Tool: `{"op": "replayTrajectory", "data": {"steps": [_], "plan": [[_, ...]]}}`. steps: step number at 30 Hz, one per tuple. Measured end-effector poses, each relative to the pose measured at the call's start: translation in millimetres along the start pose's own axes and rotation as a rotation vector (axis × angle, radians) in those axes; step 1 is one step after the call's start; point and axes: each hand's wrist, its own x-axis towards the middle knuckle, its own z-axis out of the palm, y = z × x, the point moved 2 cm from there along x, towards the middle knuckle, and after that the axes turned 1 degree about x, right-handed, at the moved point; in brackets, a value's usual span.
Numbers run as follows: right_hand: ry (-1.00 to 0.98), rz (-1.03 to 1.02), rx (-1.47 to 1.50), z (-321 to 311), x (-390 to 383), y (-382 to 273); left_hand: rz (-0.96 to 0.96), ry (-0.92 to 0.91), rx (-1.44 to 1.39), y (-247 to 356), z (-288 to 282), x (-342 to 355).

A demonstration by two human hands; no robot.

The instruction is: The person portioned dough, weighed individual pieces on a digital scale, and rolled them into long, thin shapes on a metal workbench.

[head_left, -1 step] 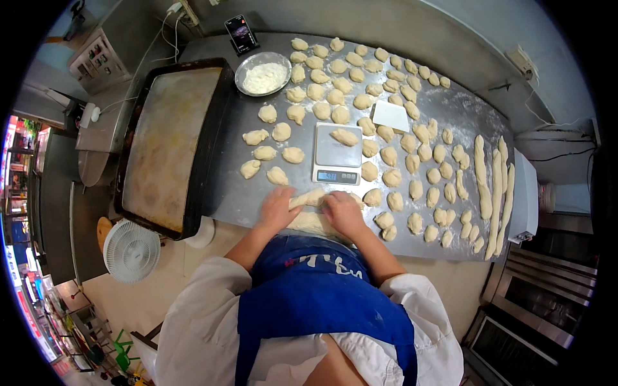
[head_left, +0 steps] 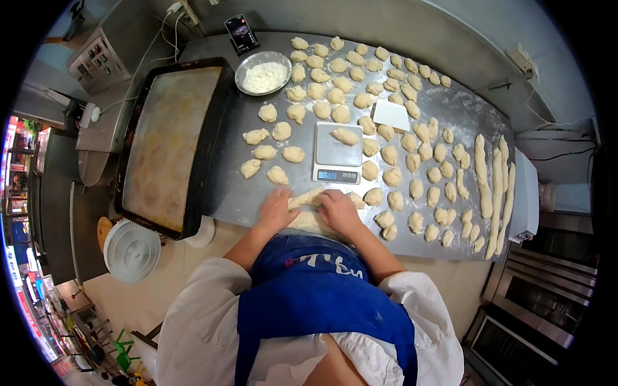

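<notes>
A short rope of dough (head_left: pixel 304 199) lies across the table's front edge, gripped at its left end by my left hand (head_left: pixel 275 209). My right hand (head_left: pixel 339 211) is closed around the rope's right end, its fingers curled over the dough. Nearer my apron, a larger flattened dough piece (head_left: pixel 310 223) lies under the rope and partly beneath my wrists. Just right of my right hand sits a small dough lump (head_left: pixel 355 200). Behind my hands stands a white digital kitchen scale (head_left: pixel 336 175) with one dough piece (head_left: pixel 344 136) on its plate.
Many dough pieces (head_left: pixel 389 155) cover the metal table (head_left: pixel 248 186). Long dough ropes (head_left: pixel 497 199) lie at the right, a white scraper (head_left: pixel 391 116) near the middle. A flour bowl (head_left: pixel 263 73), a phone (head_left: pixel 241 35) and a large dark-rimmed tray (head_left: pixel 168 148) stand at the left.
My right hand has shifted slightly left along the dough rope, and more of the small lump beside it shows. My left hand has barely moved.
</notes>
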Motion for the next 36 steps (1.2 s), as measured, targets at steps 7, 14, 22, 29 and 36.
{"op": "replayTrajectory", "data": {"steps": [7, 14, 22, 29, 36], "plan": [[-0.196, -0.09, 0.014, 42.7, 39.8, 4.3, -0.161, -0.293, -0.242, -6.5, 15.2, 1.2], [-0.472, 0.389, 0.459, 18.0, 14.5, 32.2, -0.017, -0.397, -0.448, -24.2, 29.3, 10.9], [-0.331, 0.735, 1.0, -10.7, 4.9, 37.1, 0.109, -0.524, -0.276, 36.9, 17.0, 42.6], [-0.308, 0.628, 0.941, -16.9, -2.2, 56.2, 0.233, -0.473, -0.107, 34.7, 17.1, 45.1], [-0.334, 0.56, 0.731, -14.3, 5.7, 35.3, 0.315, -0.463, -0.151, 20.9, 19.1, 41.3]]}}
